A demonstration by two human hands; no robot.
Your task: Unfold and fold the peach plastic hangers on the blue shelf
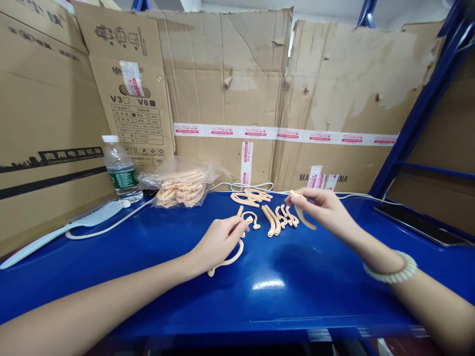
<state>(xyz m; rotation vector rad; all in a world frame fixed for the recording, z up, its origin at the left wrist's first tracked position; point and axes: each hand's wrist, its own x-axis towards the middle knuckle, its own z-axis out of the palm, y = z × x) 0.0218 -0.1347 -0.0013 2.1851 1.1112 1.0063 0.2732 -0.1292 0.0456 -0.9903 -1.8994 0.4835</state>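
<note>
While the right hand (315, 205) holds a curved piece (307, 221) in a tight thumb-and-finger pinch, apparently clear of the worktop (319, 277), the left hand (222, 237) is closed around a small pale piece (249, 219), only its tip peeking past the fingers! Just under that left hand sits a hooped piece (239, 251); whether it's gripped too, I can't tell.

So it looks like handling and sorting time, one piece per hand, and the next move seems to call for a steady pinch and careful turning of those bent ends. And what pieces: cream-coloured, slim, smooth-looking, with knobbly tips, the right-hand one sweeping down in a tapering arc. Between the hands, there's a pair of longer strips (267, 220) side by side, short wavy pieces (291, 216) lined up next to them, and looped pieces (245, 202) lying behind!
</note>
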